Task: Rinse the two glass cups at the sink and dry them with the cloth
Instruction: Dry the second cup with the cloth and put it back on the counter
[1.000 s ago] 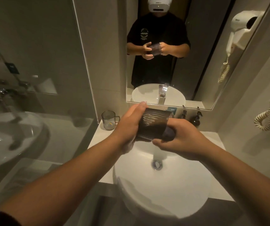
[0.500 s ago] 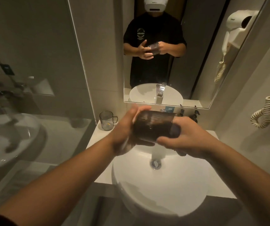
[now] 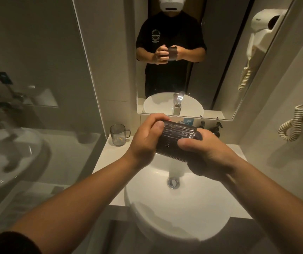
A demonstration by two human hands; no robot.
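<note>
I hold a dark ribbed glass cup [image 3: 176, 140] on its side above the white sink basin [image 3: 183, 217]. My left hand [image 3: 147, 138] grips its left end, fingers curled over the top. My right hand [image 3: 205, 151] presses a dark cloth [image 3: 197, 167] against the cup's right end; cloth shows above and below that hand. A second cup, a clear glass mug with a handle [image 3: 118, 134], stands upright on the counter to the left of the basin, apart from both hands. No water stream is visible.
The drain [image 3: 172, 182] lies right under the cup. Two dark pump bottles [image 3: 215, 129] stand at the back right of the counter [image 3: 110, 158]. A mirror [image 3: 220, 70] hangs behind, a glass shower panel [image 3: 37, 88] stands left, and a hair dryer cord [image 3: 293, 125] hangs right.
The cup has turned a little between my hands and tilted down to the right. My left fingers have closed over its top; the right hand with the cloth has shifted along the cup.
</note>
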